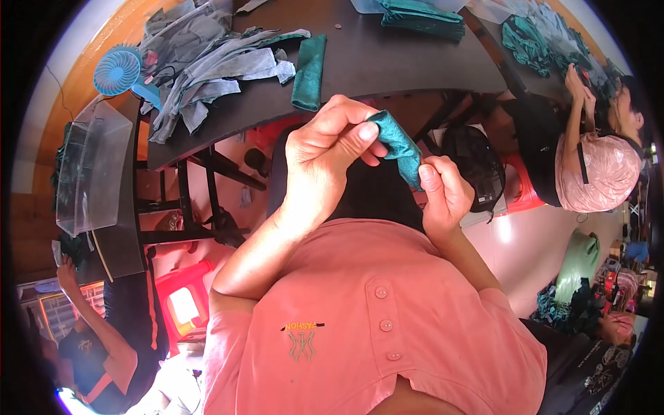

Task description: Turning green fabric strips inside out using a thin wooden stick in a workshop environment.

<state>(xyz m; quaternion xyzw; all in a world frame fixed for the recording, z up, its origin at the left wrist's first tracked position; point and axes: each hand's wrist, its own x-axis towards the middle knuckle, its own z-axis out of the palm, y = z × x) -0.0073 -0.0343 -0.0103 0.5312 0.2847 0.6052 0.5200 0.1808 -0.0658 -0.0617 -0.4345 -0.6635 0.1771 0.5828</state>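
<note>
Between my two hands, held above my lap just off the table's near edge, is a narrow piece of green velvety fabric (397, 144). My left hand (330, 142) pinches its upper end between thumb and fingers. The lower end is gripped by my right hand (446, 188), thumb pressed against curled fingers. The cloth is folded or tube-like and bends in the middle. On the table, close to my left hand, lies a flat green fabric strip (308, 72). A pile of grey-green cloth pieces (221, 66) spreads to its left.
The dark table (387, 69) carries a stack of folded green fabric (423, 19) at its far side. A blue fan (117, 71) and a clear plastic bin (93, 166) are at the left. Co-workers sit at right (598, 169) and lower left (104, 353). A black backpack (472, 166) is below.
</note>
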